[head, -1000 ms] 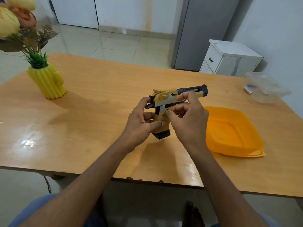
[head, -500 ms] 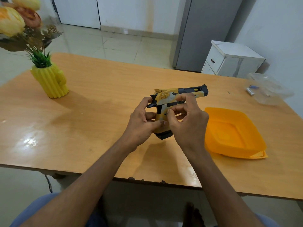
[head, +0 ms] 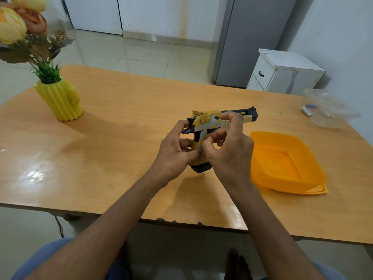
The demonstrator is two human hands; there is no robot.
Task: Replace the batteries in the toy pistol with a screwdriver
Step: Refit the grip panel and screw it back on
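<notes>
Yellow-and-black plastic toy pistol (head: 210,126), upright above the glossy wooden bench (head: 121,126), is gripped at its handle by the left hand (head: 175,154) while the right hand (head: 228,150) pinches near the trigger, where a slipping thumb could topple it.

I see a wooden table (head: 113,126) with a glossy top that catches a bright glare near its left edge. Beyond it the floor (head: 125,55) is pale glossy tile. White doors (head: 96,13) and a white wall (head: 171,15) with a faint vertical stain close the far side. A grey cabinet (head: 254,37) stands at right, a small white drawer unit (head: 282,71) beside it against another white wall.
</notes>
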